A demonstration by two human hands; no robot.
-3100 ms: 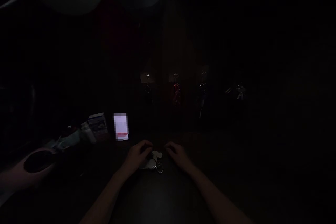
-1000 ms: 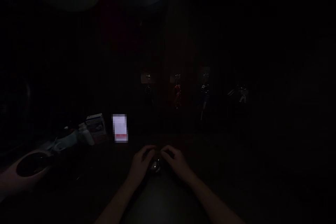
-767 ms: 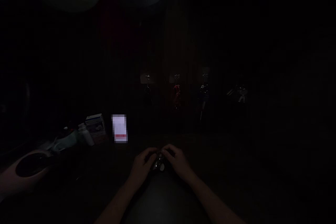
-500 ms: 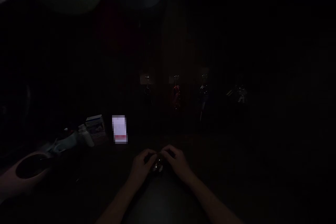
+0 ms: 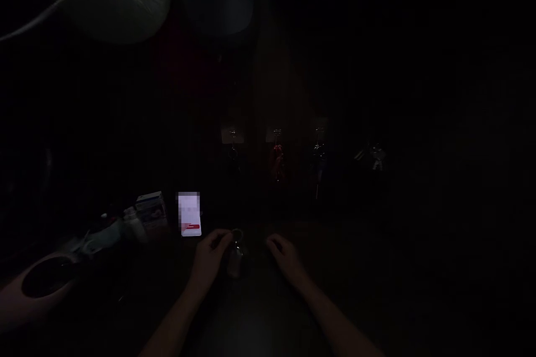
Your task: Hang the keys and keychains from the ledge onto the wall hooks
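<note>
My left hand pinches the edge of the metal ring of a keychain. The ring stands up beside my fingertips, and a pale fob-like piece hangs below it. To the right, apart from the keychain, my right hand is closed with thumb and forefinger together. Whether anything small sits between those fingers is too dark to make out. The scene is very dim, so the keychain's details are blurred.
A lit phone stands left of my hands, with a small box and a white bottle farther left. Behind, hooks hold a reddish hanging keychain, keys and a pale figure charm. A rounded pinkish object lies at lower left.
My hands were together over the shiny keychain. Now they have parted: my left hand has moved left with the keychain, and my right hand slightly right. The view has shifted slightly.
</note>
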